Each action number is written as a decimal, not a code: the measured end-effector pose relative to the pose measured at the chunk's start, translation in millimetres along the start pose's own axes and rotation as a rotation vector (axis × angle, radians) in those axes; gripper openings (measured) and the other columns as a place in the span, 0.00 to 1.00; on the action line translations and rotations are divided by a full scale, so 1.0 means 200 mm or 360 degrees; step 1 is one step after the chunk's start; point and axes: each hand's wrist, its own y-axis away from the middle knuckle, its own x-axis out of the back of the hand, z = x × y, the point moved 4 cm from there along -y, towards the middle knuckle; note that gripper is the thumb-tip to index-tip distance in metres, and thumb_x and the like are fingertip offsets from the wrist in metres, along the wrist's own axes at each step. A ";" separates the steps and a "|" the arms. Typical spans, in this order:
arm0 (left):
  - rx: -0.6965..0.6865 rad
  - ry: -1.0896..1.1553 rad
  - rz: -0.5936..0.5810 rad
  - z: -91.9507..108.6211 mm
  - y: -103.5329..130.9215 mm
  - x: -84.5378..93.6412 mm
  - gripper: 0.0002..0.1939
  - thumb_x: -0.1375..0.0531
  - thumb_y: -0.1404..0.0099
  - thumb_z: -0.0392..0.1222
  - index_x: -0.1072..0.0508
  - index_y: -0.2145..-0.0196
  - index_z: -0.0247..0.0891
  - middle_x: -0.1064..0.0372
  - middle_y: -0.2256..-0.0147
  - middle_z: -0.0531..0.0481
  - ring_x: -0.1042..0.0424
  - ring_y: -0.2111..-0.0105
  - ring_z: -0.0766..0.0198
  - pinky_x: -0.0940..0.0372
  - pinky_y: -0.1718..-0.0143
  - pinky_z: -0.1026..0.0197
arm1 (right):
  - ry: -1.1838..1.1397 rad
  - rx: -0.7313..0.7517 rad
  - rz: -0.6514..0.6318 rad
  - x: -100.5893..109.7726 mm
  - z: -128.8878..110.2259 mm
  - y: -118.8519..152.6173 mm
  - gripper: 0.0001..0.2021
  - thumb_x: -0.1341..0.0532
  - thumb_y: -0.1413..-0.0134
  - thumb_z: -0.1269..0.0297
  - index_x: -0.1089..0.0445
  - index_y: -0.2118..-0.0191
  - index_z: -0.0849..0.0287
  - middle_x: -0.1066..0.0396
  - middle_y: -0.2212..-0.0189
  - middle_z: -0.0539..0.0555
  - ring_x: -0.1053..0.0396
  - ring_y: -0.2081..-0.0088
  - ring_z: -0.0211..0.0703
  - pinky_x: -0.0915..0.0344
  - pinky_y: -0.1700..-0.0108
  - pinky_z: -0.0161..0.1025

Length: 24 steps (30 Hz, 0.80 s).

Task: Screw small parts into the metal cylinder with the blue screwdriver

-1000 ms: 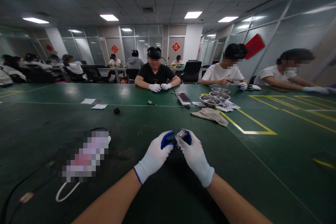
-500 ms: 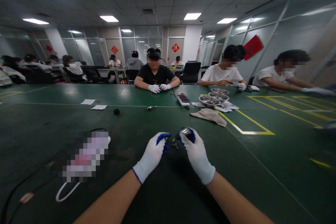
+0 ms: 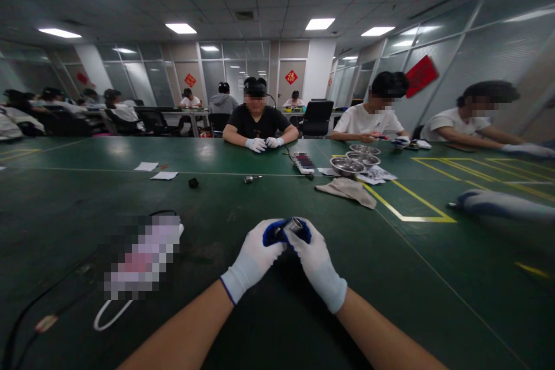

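A shiny metal cylindrical part (image 3: pixel 295 225) is held in my right hand (image 3: pixel 314 254), which wears a white glove with blue fingers. My left hand (image 3: pixel 258 248), gloved the same way, has its fingers closed around the thin end of that part, and the two hands meet above the green table (image 3: pixel 208 312). Fingers and palms hide much of the part. Beyond my hands lie a similar small metal part (image 3: pixel 252 178) and a small black object (image 3: pixel 193 183).
A pixelated device with a white loop (image 3: pixel 107 315) and a cable lies at left. Metal bowls (image 3: pixel 347 166), a beige cloth (image 3: pixel 347 192) and papers (image 3: pixel 165 176) lie farther off. Another person's gloved hand (image 3: pixel 498 205) reaches in from the right. People sit opposite.
My hands have come together, and my left fingers have closed on the part that my right hand holds. The small metal pieces between them are now hidden. Another gloved hand has entered at right.
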 end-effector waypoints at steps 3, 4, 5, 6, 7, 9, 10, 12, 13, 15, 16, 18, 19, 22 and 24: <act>-0.0023 -0.0063 -0.0008 0.00 0.00 0.01 0.21 0.32 0.40 0.31 0.23 0.48 0.38 0.22 0.47 0.42 0.24 0.45 0.51 0.34 0.37 0.46 | -0.0011 -0.0014 -0.0002 0.00 0.00 0.00 0.25 0.30 0.52 0.40 0.23 0.57 0.57 0.19 0.59 0.58 0.23 0.54 0.57 0.28 0.48 0.53; -0.0033 -0.0094 -0.0014 0.00 -0.01 0.02 0.21 0.33 0.39 0.31 0.23 0.48 0.38 0.22 0.47 0.42 0.24 0.45 0.52 0.34 0.37 0.46 | -0.0016 -0.0021 0.0006 0.00 0.00 0.00 0.25 0.30 0.52 0.40 0.23 0.58 0.57 0.19 0.59 0.58 0.23 0.54 0.57 0.28 0.48 0.53; -0.0041 -0.0129 -0.0017 0.00 -0.01 0.02 0.21 0.34 0.39 0.31 0.23 0.48 0.38 0.22 0.47 0.42 0.25 0.45 0.52 0.34 0.37 0.46 | -0.0018 -0.0029 0.0014 0.01 0.00 0.00 0.25 0.30 0.52 0.41 0.23 0.58 0.57 0.19 0.59 0.58 0.23 0.54 0.57 0.28 0.47 0.53; -0.0047 -0.0167 -0.0016 -0.01 -0.01 0.03 0.21 0.34 0.39 0.31 0.23 0.47 0.38 0.22 0.47 0.42 0.25 0.45 0.52 0.35 0.37 0.46 | -0.0017 -0.0035 0.0023 0.01 0.00 0.00 0.24 0.30 0.51 0.41 0.23 0.58 0.57 0.20 0.59 0.58 0.23 0.53 0.57 0.29 0.47 0.53; -0.0051 -0.0207 -0.0013 -0.01 -0.01 0.03 0.21 0.35 0.39 0.31 0.23 0.47 0.39 0.22 0.47 0.42 0.25 0.44 0.52 0.35 0.37 0.46 | -0.0017 -0.0035 0.0037 0.01 0.01 -0.01 0.24 0.30 0.51 0.42 0.23 0.58 0.57 0.20 0.58 0.58 0.23 0.53 0.57 0.29 0.46 0.54; -0.0051 -0.0302 0.0012 -0.02 -0.02 0.05 0.22 0.35 0.39 0.30 0.23 0.47 0.39 0.23 0.47 0.42 0.25 0.44 0.52 0.35 0.36 0.46 | -0.0018 -0.0017 0.0107 0.03 0.02 -0.02 0.23 0.31 0.50 0.43 0.23 0.58 0.57 0.20 0.58 0.58 0.24 0.53 0.56 0.30 0.45 0.54; -0.0054 -0.0361 0.0027 -0.03 -0.02 0.05 0.23 0.35 0.39 0.30 0.23 0.47 0.39 0.23 0.46 0.42 0.25 0.44 0.52 0.35 0.36 0.46 | -0.0019 0.0000 0.0161 0.04 0.02 -0.03 0.23 0.31 0.51 0.43 0.23 0.58 0.58 0.19 0.59 0.58 0.24 0.53 0.56 0.30 0.46 0.54; -0.0069 -0.0499 0.0050 -0.04 -0.02 0.07 0.23 0.35 0.40 0.30 0.22 0.47 0.40 0.23 0.46 0.42 0.26 0.44 0.51 0.36 0.36 0.45 | -0.0027 0.0040 0.0305 0.06 0.03 -0.05 0.25 0.30 0.53 0.41 0.24 0.58 0.58 0.19 0.61 0.58 0.24 0.55 0.57 0.30 0.47 0.54; -0.0082 -0.0568 0.0058 -0.05 -0.03 0.08 0.23 0.35 0.40 0.30 0.22 0.47 0.41 0.23 0.46 0.42 0.26 0.44 0.51 0.36 0.36 0.45 | -0.0035 0.0056 0.0378 0.08 0.03 -0.06 0.26 0.30 0.54 0.40 0.24 0.58 0.58 0.19 0.61 0.58 0.24 0.56 0.57 0.30 0.49 0.54; -0.0114 -0.0686 0.0089 -0.06 -0.04 0.10 0.23 0.36 0.39 0.31 0.22 0.46 0.42 0.23 0.46 0.43 0.26 0.44 0.50 0.37 0.36 0.46 | -0.0054 0.0070 0.0498 0.10 0.02 -0.07 0.28 0.31 0.55 0.39 0.24 0.57 0.58 0.19 0.61 0.58 0.24 0.57 0.56 0.30 0.50 0.52; -0.0127 -0.0742 0.0118 -0.07 -0.05 0.11 0.22 0.36 0.38 0.32 0.23 0.46 0.42 0.23 0.46 0.43 0.26 0.44 0.50 0.37 0.36 0.46 | -0.0056 0.0066 0.0546 0.11 0.01 -0.07 0.29 0.31 0.56 0.38 0.25 0.56 0.59 0.20 0.61 0.58 0.24 0.57 0.56 0.30 0.50 0.52; -0.0144 -0.0910 0.0168 -0.08 -0.09 0.12 0.22 0.37 0.37 0.32 0.23 0.45 0.42 0.24 0.46 0.42 0.26 0.44 0.50 0.36 0.37 0.48 | -0.0036 0.0037 0.0607 0.12 0.00 -0.07 0.31 0.32 0.56 0.38 0.25 0.55 0.59 0.20 0.61 0.59 0.24 0.57 0.56 0.29 0.52 0.51; -0.0148 -0.1010 0.0176 -0.09 -0.12 0.12 0.22 0.38 0.36 0.32 0.24 0.44 0.42 0.24 0.46 0.42 0.26 0.44 0.50 0.35 0.37 0.48 | -0.0024 0.0014 0.0627 0.12 0.00 -0.07 0.31 0.32 0.56 0.37 0.25 0.55 0.59 0.20 0.60 0.59 0.23 0.57 0.57 0.29 0.52 0.51; -0.0136 -0.1257 0.0125 -0.12 -0.26 0.10 0.22 0.40 0.34 0.32 0.24 0.43 0.41 0.25 0.45 0.40 0.27 0.44 0.50 0.36 0.38 0.50 | -0.0033 -0.0060 0.0642 0.11 0.02 -0.05 0.32 0.32 0.57 0.37 0.25 0.54 0.59 0.20 0.59 0.61 0.23 0.55 0.59 0.28 0.51 0.52; -0.0122 -0.1345 0.0071 -0.15 -0.37 0.08 0.22 0.41 0.33 0.33 0.25 0.42 0.41 0.26 0.44 0.40 0.28 0.42 0.50 0.38 0.37 0.51 | -0.0046 -0.0119 0.0632 0.09 0.04 -0.03 0.31 0.32 0.57 0.38 0.25 0.54 0.59 0.20 0.57 0.61 0.23 0.53 0.60 0.28 0.48 0.53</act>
